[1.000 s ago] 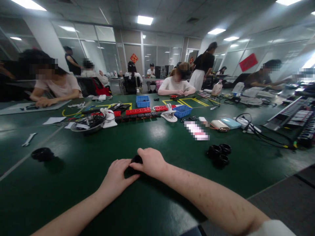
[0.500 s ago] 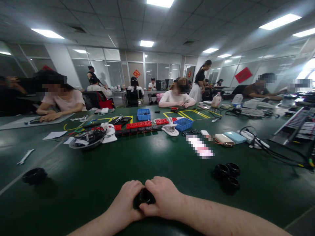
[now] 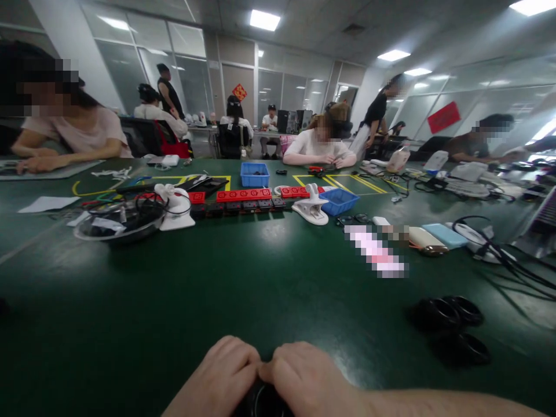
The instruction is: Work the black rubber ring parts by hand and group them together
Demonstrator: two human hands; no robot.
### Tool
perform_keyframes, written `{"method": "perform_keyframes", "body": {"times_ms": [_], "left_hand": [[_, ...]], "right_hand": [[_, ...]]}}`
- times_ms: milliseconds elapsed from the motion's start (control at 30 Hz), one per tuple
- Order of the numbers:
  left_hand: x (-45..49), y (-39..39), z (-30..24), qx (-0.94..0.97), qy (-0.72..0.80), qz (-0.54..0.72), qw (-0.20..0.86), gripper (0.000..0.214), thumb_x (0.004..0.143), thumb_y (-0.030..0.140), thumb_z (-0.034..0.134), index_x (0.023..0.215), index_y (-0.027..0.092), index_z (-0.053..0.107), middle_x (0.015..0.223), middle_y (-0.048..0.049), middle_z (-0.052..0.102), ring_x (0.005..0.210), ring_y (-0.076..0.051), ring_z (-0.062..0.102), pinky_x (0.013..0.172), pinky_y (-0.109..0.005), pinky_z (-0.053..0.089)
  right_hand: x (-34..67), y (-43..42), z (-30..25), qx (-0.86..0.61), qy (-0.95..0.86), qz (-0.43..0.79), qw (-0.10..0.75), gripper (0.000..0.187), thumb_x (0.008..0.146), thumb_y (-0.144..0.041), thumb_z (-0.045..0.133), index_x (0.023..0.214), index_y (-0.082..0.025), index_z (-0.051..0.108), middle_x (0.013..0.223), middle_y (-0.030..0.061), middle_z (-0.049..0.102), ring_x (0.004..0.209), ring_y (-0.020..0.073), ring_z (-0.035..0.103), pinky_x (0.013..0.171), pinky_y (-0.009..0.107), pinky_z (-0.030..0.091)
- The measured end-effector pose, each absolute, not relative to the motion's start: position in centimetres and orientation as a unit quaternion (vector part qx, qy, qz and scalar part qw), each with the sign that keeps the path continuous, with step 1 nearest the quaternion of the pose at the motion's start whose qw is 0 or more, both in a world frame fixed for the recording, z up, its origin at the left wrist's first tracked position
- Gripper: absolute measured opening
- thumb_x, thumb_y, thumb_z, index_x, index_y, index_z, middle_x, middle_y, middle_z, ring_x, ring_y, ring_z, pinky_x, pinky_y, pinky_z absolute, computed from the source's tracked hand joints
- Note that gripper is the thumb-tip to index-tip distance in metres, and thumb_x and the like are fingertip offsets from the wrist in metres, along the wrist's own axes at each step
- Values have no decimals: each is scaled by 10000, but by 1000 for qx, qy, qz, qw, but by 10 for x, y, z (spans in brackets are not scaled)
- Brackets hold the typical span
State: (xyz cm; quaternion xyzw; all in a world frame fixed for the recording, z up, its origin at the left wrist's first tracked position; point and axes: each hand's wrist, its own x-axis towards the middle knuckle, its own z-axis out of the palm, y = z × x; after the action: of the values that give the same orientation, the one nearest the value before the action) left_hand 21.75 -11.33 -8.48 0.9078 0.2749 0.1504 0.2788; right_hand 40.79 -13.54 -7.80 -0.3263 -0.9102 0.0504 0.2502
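Note:
At the bottom centre, my left hand (image 3: 219,376) and my right hand (image 3: 306,376) are closed around one black, round, ring-shaped part (image 3: 269,403). Their thumbs meet over its top, and the hands and the frame's lower edge hide much of it. What kind of part it is I cannot make out. On the green table (image 3: 195,289) to the right lie three similar black ring parts (image 3: 469,350), close together and blurred.
Farther off stand a bowl of cables (image 3: 117,231), a white clip-like base (image 3: 313,211), red and black strips (image 3: 243,196) and blue bins (image 3: 339,201). A power bank (image 3: 428,238) and cables (image 3: 499,255) lie right. Several people sit around; one (image 3: 321,145) sits opposite.
The view has tilted down and come closer, so the hands sit lower in the frame. My thumbs now meet over the black part. The black part on the left has almost left the view.

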Motion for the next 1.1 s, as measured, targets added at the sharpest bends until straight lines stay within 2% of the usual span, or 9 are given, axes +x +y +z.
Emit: {"method": "perform_keyframes", "body": {"times_ms": [67,233,400,567,667,767,900,1000,1100], "left_hand": [[217,-115,-87,905,285,161,272,264,759,408,651,931,225,570,901,2,591,811,-198,546,820,-336,426],[216,-117,-92,921,263,172,231,106,815,242,588,918,235,567,884,13,590,816,-180,566,948,-365,371],[214,-115,-94,930,248,164,216,205,777,295,618,960,232,552,906,-3,588,818,-196,574,963,-404,367],[214,-116,-89,931,251,155,214,275,716,335,650,949,228,550,905,-9,587,821,-206,571,953,-421,382],[215,-118,-88,932,255,149,212,251,725,301,642,943,228,542,904,-9,585,832,-200,567,953,-405,387],[214,-117,-90,934,257,148,201,234,733,274,633,941,230,536,905,-6,587,828,-198,567,966,-406,375],[214,-116,-93,938,246,150,191,261,734,333,637,947,226,530,910,-8,584,826,-201,564,965,-415,366],[215,-118,-88,933,254,153,205,325,677,339,671,941,215,528,927,-19,566,850,-215,548,950,-425,361],[220,-122,-75,916,277,154,245,362,610,293,688,921,207,523,927,-22,548,858,-223,529,923,-431,363]], "right_hand": [[408,-135,-75,-321,-911,47,253,677,950,-442,-38,792,-143,549,574,25,509,510,131,427,464,265,273],[406,-137,-70,-315,-907,38,278,676,958,-416,-49,771,-141,540,538,3,497,464,113,407,428,257,251],[407,-140,-73,-311,-898,74,303,661,947,-474,-12,769,-147,534,563,13,529,479,123,444,437,259,282],[409,-141,-75,-322,-904,97,264,365,872,-488,411,812,-152,540,631,11,586,529,130,500,478,257,319],[409,-142,-73,-328,-911,92,234,278,817,-433,522,817,-156,541,641,1,597,543,131,512,490,258,323],[409,-142,-72,-329,-914,90,220,277,832,-430,502,840,-155,540,644,-2,595,549,130,511,492,260,320],[409,-141,-70,-330,-911,77,233,335,907,-422,352,821,-158,540,626,3,578,535,134,484,475,272,297],[409,-142,-68,-334,-904,59,259,477,900,-531,266,832,-159,556,663,24,580,554,147,472,473,281,288],[408,-144,-63,-336,-895,63,287,568,841,-649,277,823,-156,560,716,42,591,598,159,487,502,288,324]]}}
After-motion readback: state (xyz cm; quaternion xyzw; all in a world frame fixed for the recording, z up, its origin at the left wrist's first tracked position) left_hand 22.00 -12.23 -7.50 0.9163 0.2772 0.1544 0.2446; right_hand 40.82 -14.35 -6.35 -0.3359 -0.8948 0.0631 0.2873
